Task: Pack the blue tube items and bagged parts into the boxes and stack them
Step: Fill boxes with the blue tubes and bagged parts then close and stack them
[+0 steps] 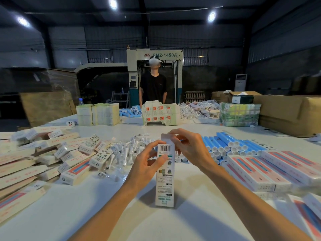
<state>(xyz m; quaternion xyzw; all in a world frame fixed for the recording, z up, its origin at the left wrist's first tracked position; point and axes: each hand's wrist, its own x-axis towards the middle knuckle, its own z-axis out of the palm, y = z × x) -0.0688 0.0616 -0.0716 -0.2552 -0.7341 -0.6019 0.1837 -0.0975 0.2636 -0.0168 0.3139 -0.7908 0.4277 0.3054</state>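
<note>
Left hand (pixel 147 160) grips one upright box (pixel 165 185) at mid-height on the white counter (pixel 121 214); right hand (pixel 191 146) pinches its raised top flap. Behind lie two heaps, too many to count: bagged parts (pixel 121 153) at left, blue tubes (pixel 225 143) at right. One person (pixel 152 84) stands across the counter

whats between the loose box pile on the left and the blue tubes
In the head view, a heap of clear bagged parts lies there, with the held box at its right edge.
</note>
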